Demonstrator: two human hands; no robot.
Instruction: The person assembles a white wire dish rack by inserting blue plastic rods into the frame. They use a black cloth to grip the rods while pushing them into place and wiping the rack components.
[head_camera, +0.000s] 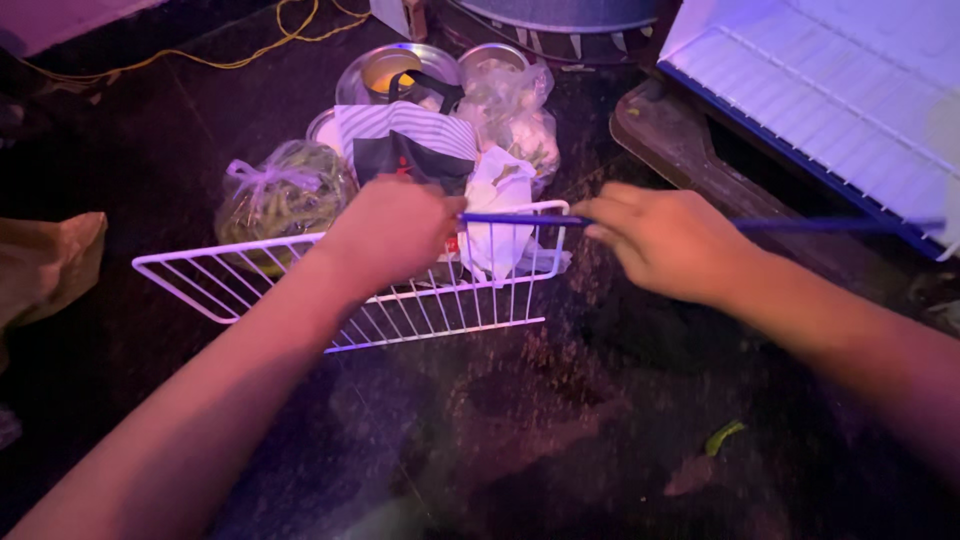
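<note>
My left hand (395, 235) is closed over the top rail of the white wire rack (240, 285), which stands on its edge on the dark stone floor (560, 430). The fingers are wrapped around the wire at the rack's upper right part, so that grip is shut on the rack. My right hand (665, 245) is just beside the rack's right corner, fingers curled around a thin blue rod (800, 226) that runs from the rack's top corner out to the right, toward the open fridge (830, 90). That grip looks closed on the rod, though I cannot see the fingertips themselves.

Behind the rack lie a knotted clear bag of green beans (280, 195), a striped dark pouch (410, 140), a white bag (495, 215) touching the rack wires, a clear bag of pale food (515, 110) and two steel pots (395, 70).

I judge the step in hand to be working the blue rod at the rack's corner, with the rack steadied by the left hand. The next move calls for holding the rack firmly upright and keeping the rod in line with the top wire, since it is long and thin and may flex. A green scrap (724, 436) lies on the floor, well apart.
</note>
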